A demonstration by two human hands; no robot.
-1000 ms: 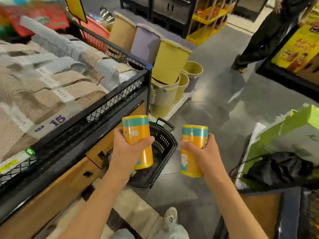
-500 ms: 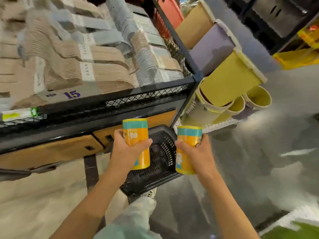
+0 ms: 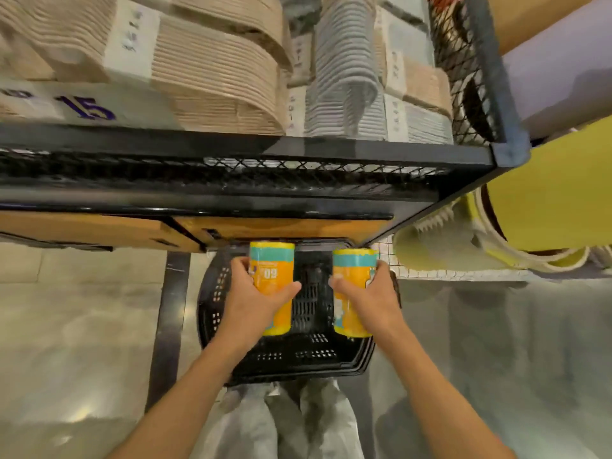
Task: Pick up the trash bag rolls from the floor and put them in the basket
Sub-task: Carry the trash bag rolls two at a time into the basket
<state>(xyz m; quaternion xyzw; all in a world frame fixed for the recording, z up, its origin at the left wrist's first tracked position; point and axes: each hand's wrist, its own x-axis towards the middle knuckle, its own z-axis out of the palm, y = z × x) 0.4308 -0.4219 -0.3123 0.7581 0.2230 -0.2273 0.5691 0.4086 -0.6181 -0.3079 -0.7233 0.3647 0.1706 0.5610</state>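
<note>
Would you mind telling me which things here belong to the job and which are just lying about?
Job: left roll in left hand; right roll in right hand; black basket.
Just there: hanger bundles, mesh display bin, yellow bin.

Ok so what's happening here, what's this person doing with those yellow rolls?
A person is standing over a black basket on the shop floor, beside a display bin of folded cloths. The left hand grips one roll and the right hand grips the other roll, both held upright above the basket. Neither roll has been let go yet, so they are not in the basket.
</note>
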